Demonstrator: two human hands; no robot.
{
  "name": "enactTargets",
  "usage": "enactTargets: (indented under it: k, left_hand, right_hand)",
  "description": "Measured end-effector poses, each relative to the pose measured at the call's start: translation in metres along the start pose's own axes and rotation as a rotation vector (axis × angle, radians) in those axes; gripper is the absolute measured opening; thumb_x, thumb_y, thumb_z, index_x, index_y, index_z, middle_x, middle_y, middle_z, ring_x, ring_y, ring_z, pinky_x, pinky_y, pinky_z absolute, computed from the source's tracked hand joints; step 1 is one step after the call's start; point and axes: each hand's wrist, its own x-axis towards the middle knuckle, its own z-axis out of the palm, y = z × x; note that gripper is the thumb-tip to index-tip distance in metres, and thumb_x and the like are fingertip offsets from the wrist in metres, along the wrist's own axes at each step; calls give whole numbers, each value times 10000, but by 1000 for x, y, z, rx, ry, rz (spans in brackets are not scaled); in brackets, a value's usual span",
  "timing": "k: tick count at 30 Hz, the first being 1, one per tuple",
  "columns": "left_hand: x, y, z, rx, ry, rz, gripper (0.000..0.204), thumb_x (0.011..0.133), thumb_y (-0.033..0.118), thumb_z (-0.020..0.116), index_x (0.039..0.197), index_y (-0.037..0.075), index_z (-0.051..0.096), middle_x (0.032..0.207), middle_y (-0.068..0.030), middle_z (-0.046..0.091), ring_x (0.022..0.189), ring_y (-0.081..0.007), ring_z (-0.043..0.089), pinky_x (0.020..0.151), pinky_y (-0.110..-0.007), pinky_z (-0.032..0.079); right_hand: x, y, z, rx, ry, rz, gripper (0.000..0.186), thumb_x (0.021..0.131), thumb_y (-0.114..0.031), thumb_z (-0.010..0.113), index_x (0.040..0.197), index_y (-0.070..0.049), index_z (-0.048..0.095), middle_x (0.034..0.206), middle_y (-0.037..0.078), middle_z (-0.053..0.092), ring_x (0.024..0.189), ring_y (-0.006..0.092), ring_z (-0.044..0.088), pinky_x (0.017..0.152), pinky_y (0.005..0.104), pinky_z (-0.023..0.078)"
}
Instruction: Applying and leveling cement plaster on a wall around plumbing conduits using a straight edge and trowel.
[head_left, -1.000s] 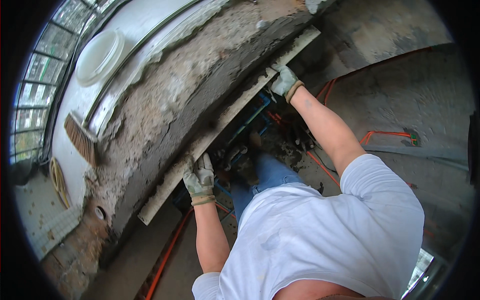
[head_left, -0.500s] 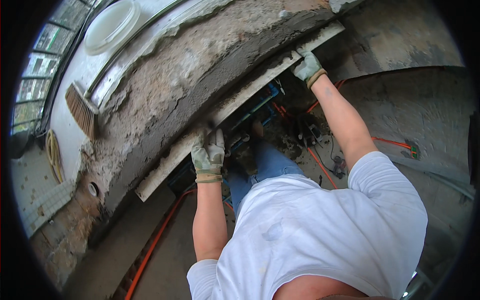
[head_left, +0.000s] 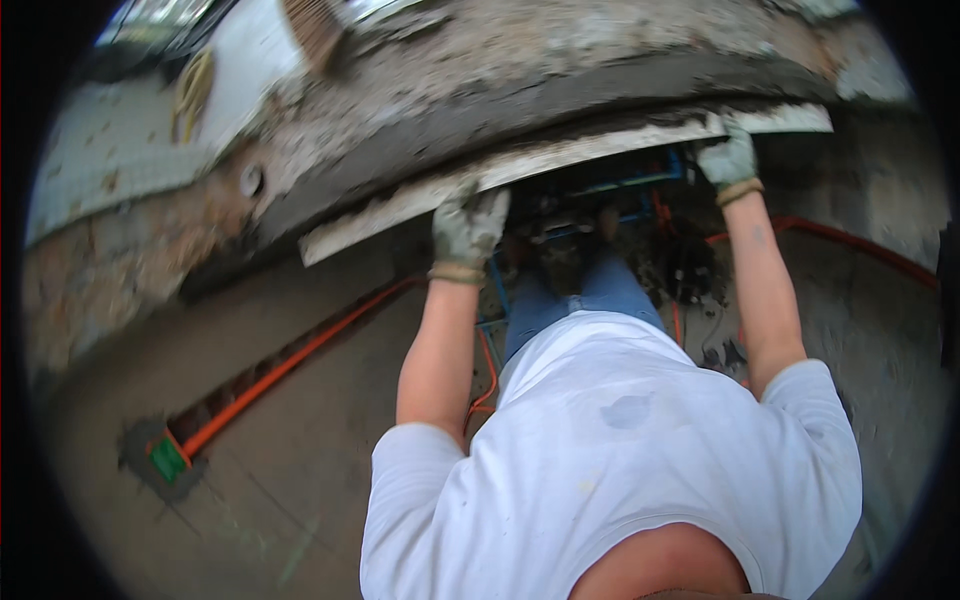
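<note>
A long, pale straightedge bar (head_left: pixel 590 157) lies against a band of wet grey mortar (head_left: pixel 540 112) on the wall. Dark mortar is smeared along the bar's upper edge. My left hand (head_left: pixel 468 228), in a grey-green work glove, grips the bar left of its middle, fingers over the edge. Near the bar's right end, my gloved right hand (head_left: pixel 730 162) is closed on it as well. Both arms reach forward, and motion blurs the picture somewhat.
Rough bare masonry (head_left: pixel 420 75) borders the mortar, with a broom head (head_left: pixel 315 35) and a coiled yellow hose (head_left: pixel 193 90) at upper left. An orange conduit (head_left: pixel 270 385) runs in a floor channel to a green box (head_left: pixel 168 458). Blue pipes (head_left: pixel 640 182) show below the bar.
The whole view has swung, so the bar now looks flatter and more of the left floor shows. Both hands keep their hold on the bar.
</note>
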Motion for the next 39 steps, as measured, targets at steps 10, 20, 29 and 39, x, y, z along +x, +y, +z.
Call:
enactTargets:
  k: [10,20,29,39]
  left_hand:
    - [-11,76,-30,-85,-10,45,138,887,22,541,1020,-2,573,1076,-167,610,1055,-322,581,998,-529,463]
    - [-23,136,-59,-75,14,190,98,858,62,590,946,21,599,1044,-149,618,1044,-321,585,981,-543,467]
    - [-25,94,-31,-27,-36,117,188,871,67,607,1044,5,567,1077,-161,610,1068,-318,579,977,-514,484]
    - [-23,84,-31,-105,-80,42,162,877,69,602,1028,11,606,1071,-160,644,1081,-309,596,992,-492,469]
  right_hand:
    - [-30,61,30,30,0,76,193,866,-85,649,1054,-90,608,1104,105,567,1025,311,552,920,497,496]
    - [-68,116,59,81,-73,184,106,880,-63,627,986,-74,619,1004,98,615,960,252,588,898,474,509]
    - [-57,64,40,68,-127,153,75,888,-96,630,959,-71,627,1006,115,648,967,274,617,885,457,521]
    - [-55,56,39,91,-134,129,98,886,-135,601,973,-94,618,1009,84,637,957,268,612,850,444,543]
